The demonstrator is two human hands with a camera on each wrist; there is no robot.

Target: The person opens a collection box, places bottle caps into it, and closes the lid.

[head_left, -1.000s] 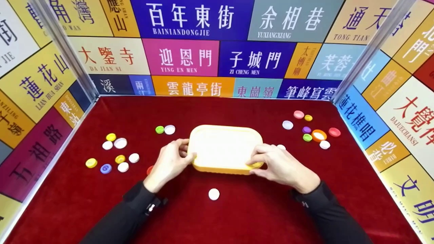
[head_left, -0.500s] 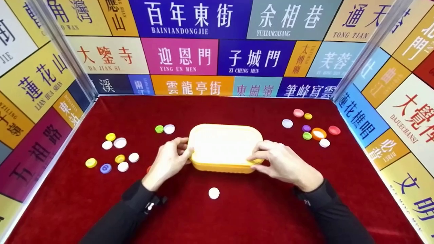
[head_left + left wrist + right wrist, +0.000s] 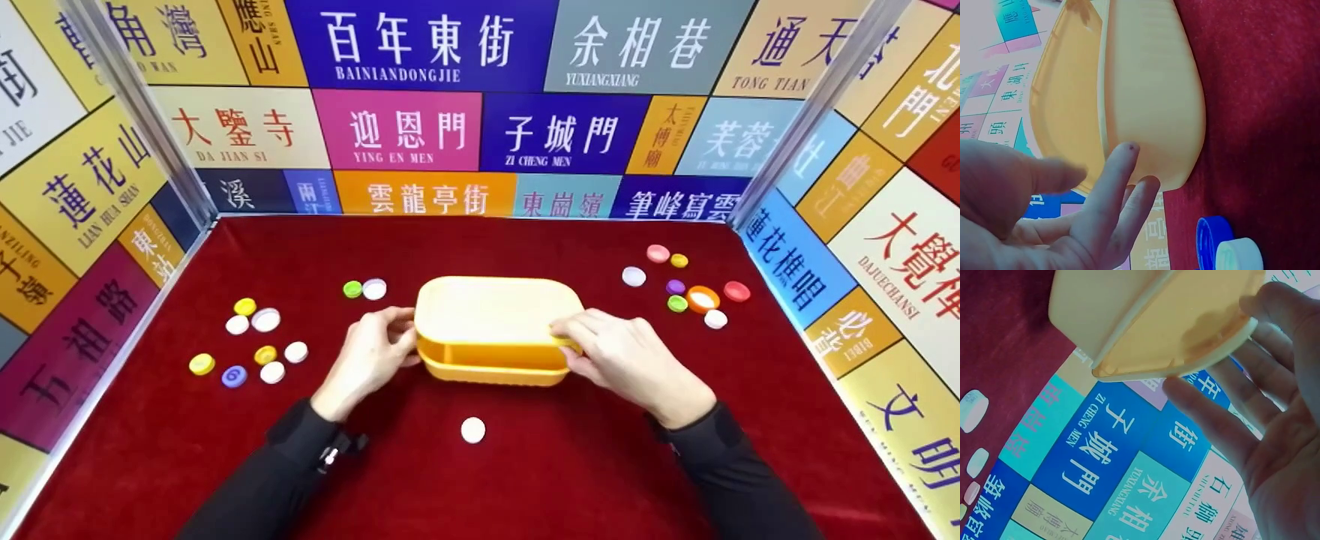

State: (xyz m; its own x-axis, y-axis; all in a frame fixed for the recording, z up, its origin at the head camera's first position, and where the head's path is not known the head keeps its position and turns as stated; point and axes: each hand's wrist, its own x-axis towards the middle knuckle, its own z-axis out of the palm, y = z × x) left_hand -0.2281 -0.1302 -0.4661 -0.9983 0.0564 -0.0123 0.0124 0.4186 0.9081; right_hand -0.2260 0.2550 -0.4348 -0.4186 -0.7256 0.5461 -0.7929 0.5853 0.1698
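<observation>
A yellow plastic box (image 3: 495,373) stands mid-table, and its pale yellow lid (image 3: 499,309) tilts up at the near side, leaving a gap along the front. My right hand (image 3: 626,356) pinches the lid's near right corner; in the right wrist view the thumb lies against the inner face of the lid (image 3: 1207,312), with the fingers at its outer rim. At the box's left end is my left hand (image 3: 367,352). The left wrist view shows its extended fingers against the wall of the box (image 3: 1151,79) and its thumb beside the lid (image 3: 1067,84). The box's inside is hidden.
Bottle caps lie scattered on the red cloth (image 3: 450,495): several around a yellow cap (image 3: 265,355) at left, a green cap (image 3: 352,289) beside a white one, several around an orange cap (image 3: 703,299) at right. One white cap (image 3: 473,430) sits in front. Printed panels (image 3: 420,127) enclose the table.
The lid's near edge has risen from the box's rim, widening the front gap. My right hand has moved up slightly with the lid; the left hand has stayed at the left end.
</observation>
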